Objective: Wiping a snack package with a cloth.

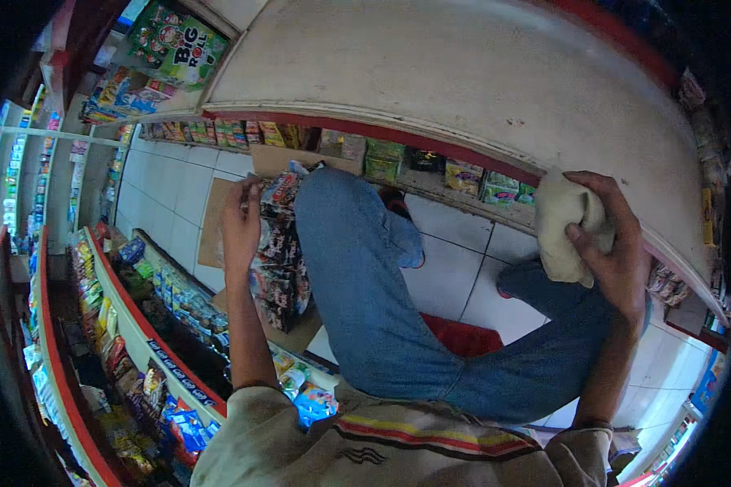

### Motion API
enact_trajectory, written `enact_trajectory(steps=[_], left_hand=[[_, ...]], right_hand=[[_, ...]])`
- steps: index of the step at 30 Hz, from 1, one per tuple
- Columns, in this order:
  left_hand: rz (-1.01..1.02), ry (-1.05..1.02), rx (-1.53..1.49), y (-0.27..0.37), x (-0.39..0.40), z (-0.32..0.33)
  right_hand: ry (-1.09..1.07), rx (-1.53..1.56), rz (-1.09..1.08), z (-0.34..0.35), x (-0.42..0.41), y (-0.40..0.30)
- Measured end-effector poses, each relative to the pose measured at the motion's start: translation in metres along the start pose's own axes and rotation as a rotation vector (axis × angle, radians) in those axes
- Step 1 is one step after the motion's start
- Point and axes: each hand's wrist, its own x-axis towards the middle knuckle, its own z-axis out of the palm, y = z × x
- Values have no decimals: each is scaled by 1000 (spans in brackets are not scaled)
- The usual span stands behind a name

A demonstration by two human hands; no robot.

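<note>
My right hand (pixel 615 243) grips a crumpled pale cloth (pixel 561 228) at the edge of the white shelf unit's large panel (pixel 438 67). On the other side, my left hand (pixel 242 222) hangs over an open cardboard box (pixel 216 213) on the floor, beside its dark printed snack packets (pixel 277 249). The fingers are loosely curled; whether they touch a packet cannot be told. My bent knee in jeans lies just right of the box. Beneath the panel's red edge, a low shelf holds rows of small packets (pixel 384 159).
Shelves with red edges (pixel 152 316) full of snack packets run along the left. A green snack box (pixel 180 45) stands at the upper left. White floor tiles (pixel 451 231) show between my legs, near a red object (pixel 463 336). More packets (pixel 667 283) sit low at the right.
</note>
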Motion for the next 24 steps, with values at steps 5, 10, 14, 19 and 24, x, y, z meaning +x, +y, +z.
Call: enact_trajectory(steps=[5,10,14,19,24], left_hand=[[232,-269,662,-77,-32,-24],[170,-546,488,-56,-42,-25],[124,-611,784,-40,-37,-23],[20,-38,649,-148,-26,-30],[-218,57,867,-161,-29,7]], right_hand=[[-128,-168,-126,4,-6,-6],[-272,39,-110,20,-5,16],[-169,40,-166,22,-7,26],[-172,8,-250,21,-6,27],[-101,24,-258,14,-16,33]])
